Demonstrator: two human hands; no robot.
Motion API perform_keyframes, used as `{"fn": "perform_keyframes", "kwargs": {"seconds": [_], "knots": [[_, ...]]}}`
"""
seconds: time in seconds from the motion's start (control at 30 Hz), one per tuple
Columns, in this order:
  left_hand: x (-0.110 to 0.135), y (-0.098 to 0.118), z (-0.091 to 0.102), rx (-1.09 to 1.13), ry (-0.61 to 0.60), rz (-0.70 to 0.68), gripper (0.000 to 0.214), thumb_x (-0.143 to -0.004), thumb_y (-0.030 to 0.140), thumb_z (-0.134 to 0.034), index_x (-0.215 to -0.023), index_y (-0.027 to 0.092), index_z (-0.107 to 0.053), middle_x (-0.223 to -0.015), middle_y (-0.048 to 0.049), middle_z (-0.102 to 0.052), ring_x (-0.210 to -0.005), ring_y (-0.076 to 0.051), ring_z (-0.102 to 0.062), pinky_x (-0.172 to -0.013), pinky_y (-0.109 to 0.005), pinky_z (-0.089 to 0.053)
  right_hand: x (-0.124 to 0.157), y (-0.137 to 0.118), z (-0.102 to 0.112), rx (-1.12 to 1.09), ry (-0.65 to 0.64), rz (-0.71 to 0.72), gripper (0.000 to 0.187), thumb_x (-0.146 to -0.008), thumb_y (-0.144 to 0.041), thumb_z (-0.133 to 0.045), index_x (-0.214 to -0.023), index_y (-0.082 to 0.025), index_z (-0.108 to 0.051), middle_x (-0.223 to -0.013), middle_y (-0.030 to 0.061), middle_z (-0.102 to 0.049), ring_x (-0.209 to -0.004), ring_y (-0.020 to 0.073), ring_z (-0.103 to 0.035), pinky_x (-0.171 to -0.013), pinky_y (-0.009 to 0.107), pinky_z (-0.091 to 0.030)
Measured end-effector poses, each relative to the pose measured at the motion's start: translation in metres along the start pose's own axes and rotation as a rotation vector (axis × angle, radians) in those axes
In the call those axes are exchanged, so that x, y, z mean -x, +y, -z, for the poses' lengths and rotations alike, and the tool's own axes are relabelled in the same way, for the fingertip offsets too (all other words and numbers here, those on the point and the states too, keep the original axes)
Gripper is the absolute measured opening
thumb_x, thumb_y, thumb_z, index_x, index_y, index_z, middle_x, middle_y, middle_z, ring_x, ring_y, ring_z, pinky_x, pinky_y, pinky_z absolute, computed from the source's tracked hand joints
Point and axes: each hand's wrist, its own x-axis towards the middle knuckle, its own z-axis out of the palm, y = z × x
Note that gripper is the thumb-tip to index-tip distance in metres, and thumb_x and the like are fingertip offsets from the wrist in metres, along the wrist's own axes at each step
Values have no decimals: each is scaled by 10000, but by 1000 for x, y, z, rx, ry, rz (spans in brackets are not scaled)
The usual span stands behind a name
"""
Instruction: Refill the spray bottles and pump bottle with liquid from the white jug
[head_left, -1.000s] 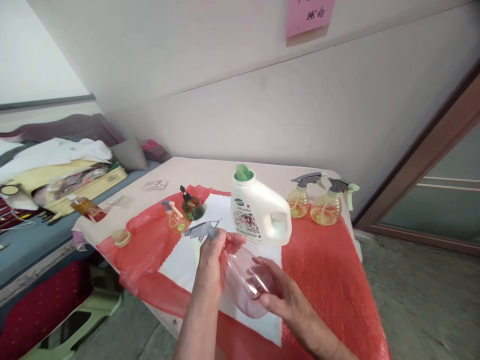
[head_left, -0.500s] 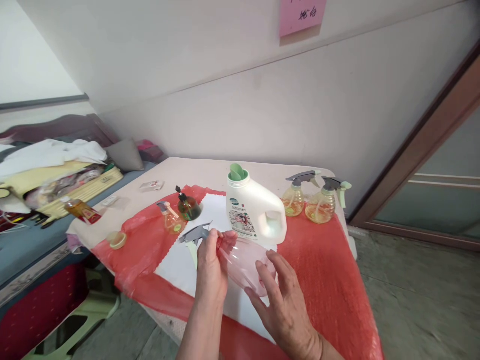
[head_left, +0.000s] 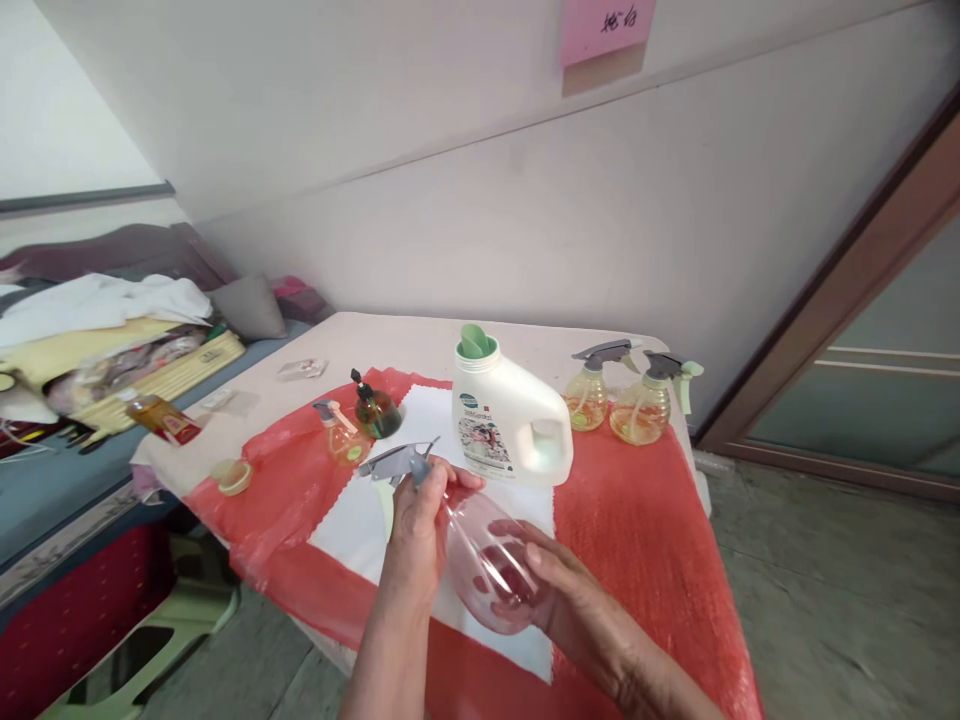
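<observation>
Pink-tinted spray bottle [head_left: 478,545] is held above the bench [head_left: 375,345]; neck gripped by left hand [head_left: 415,522], fingers closed; body now re-cupped by right hand [head_left: 576,592], fingers half-curled; steadier support is suggested.

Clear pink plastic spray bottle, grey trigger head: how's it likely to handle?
The clear pink plastic spray bottle is probably light for its size: no liquid shows inside. Its smooth, glossy wall could slip in the right hand. Rounded sides suggest it may roll if laid down.
</observation>
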Motion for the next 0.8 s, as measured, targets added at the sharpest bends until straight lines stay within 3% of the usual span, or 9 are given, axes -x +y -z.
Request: {"fn": "perform_keyframes", "kwargs": {"seconds": [0.07, 0.17, 0.3, 0.4, 0.53, 0.67, 0.8], "knots": [[-5, 1, 3, 10, 99, -26, 278, -784, 431, -687, -746, 164, -619, -756, -63, -680, -794, -209, -662, -815, -341, -498, -1, -4, 0, 175, 51, 103, 627, -622, -456, -808, -1144, -248, -528, -1135, 70, -570, -1071, 247, -565, -843, 362, -465], [-17, 8, 15, 179, 340, -40, 296, -770, 448, -692, -747, 173, -586, -692, -21, -636, -715, -166, -637, -766, -312, -505, -3, -6, 4, 391, 172, 169, 788, -492, -346, -857, -1173, -283, -465, -1232, 78, -484, -1158, 274, -500, -867, 386, -470], [-32, 28, 46, 383, 685, -54, 300, -810, 439, -639, -716, 185, -510, -666, 19, -581, -671, -121, -610, -768, -285, -506, -4, -2, 8, 559, 287, 193, 829, -523, -256, -737, -1284, -277, -411, -1265, 89, -420, -1237, 281, -436, -912, 408, -473], [-34, 43, 66, 439, 842, -90, 317, -851, 447, -558, -685, 192, -470, -657, 24, -555, -645, -113, -598, -766, -290, -514, -5, -1, 8, 657, 337, 192, 761, -518, -251, -669, -1247, -231, -453, -1227, 92, -440, -1228, 293, -451, -914, 408, -482], [-32, 47, 71, 444, 855, -62, 314, -840, 439, -565, -674, 193, -461, -642, 28, -536, -619, -111, -578, -726, -284, -519, -9, -4, 4, 688, 353, 115, 716, -564, -346, -669, -1230, -212, -443, -1209, 90, -505, -1105, 281, -543, -868, 404, -495], [-32, 36, 57, 437, 751, 18, 317, -795, 453, -638, -697, 185, -501, -659, 18, -550, -638, -121, -582, -691, -280, -517, -15, 0, 3, 811, 357, 158, 600, -629, -436, -670, -1158, -216, -490, -1163, 72, -573, -1050, 264, -569, -908, 414, -469], [-30, 26, 43, 416, 618, 113, 306, -790, 429, -664, -704, 170, -526, -656, 2, -545, -629, -123, -574, -655, -263, -510, -22, 11, 7, 880, 360, 212, 620, -621, -434, -705, -1158, -241, -461, -1144, 55, -609, -1009, 259, -601, -835, 399, -507]]}}
